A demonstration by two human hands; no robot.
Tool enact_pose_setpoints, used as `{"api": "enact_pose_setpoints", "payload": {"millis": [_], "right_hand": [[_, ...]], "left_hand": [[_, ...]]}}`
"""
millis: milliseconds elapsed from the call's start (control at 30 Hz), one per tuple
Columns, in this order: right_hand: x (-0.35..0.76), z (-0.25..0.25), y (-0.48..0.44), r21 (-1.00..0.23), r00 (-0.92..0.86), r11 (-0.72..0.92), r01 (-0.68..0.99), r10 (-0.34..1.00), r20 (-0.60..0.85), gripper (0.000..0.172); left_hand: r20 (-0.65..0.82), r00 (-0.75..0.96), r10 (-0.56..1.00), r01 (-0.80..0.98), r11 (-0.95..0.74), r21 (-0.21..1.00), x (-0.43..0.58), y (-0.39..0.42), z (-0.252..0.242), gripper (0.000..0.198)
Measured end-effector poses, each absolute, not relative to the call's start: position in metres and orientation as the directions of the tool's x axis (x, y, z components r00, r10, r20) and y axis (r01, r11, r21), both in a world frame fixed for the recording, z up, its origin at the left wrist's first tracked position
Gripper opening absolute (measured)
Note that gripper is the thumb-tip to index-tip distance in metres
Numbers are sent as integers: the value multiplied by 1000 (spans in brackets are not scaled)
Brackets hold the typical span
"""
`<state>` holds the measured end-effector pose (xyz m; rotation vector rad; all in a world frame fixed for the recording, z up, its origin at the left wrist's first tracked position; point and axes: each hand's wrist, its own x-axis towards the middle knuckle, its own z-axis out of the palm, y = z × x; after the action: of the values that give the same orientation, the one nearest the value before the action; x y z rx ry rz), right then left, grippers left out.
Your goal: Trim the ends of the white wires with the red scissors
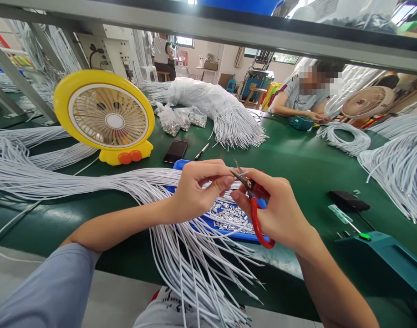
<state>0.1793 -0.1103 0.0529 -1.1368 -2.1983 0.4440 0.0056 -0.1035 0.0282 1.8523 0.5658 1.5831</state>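
My left hand (pixel 208 187) pinches the end of a white cable, with thumb and forefinger pressed together. Red-handled scissors (pixel 258 223) are in my right hand (pixel 275 205), their blades parted around the cable's tip at my left fingertips. Under both hands a blue tray (pixel 241 236) holds many small silvery metal pieces (pixel 229 214). A thick bundle of white cables (pixel 181 241) runs from the left across the table and fans down over the front edge toward my lap. My hands hide part of the tray.
A yellow fan (pixel 104 118) stands at left; a phone (pixel 175 151) and pen (pixel 201 151) lie behind the tray. Bags of metal parts (pixel 174 119) and more cable (pixel 236 118) sit further back. A teal device (pixel 382 255) is at right. A co-worker (pixel 300 95) sits opposite.
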Motion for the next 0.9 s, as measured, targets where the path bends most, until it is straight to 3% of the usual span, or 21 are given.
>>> {"api": "enact_pose_setpoints", "payload": {"millis": [233, 333, 467, 600, 700, 900], "right_hand": [[181, 54, -109, -546, -434, 564, 619, 825, 360, 28], [188, 54, -96, -557, -398, 507, 658, 862, 314, 28], [194, 55, -84, -717, -203, 456, 528, 887, 415, 21], [192, 55, -98, -775, -63, 570, 271, 814, 577, 23], [188, 55, -111, -803, -72, 542, 247, 837, 543, 24], [186, 56, -117, -799, -124, 544, 256, 838, 531, 24]], "left_hand": [[666, 209, 716, -156, -647, 746, 5, -101, 27, 19], [622, 119, 774, -268, -578, 770, 1, -93, 25, 14], [641, -31, 767, -243, -628, 739, -3, -88, 28, 9], [599, 197, 776, -171, -574, 801, 3, -97, 30, 10], [572, 284, 770, -152, -553, 819, 9, -104, 30, 8], [550, 295, 781, -146, -533, 834, 14, -103, 27, 18]]}}
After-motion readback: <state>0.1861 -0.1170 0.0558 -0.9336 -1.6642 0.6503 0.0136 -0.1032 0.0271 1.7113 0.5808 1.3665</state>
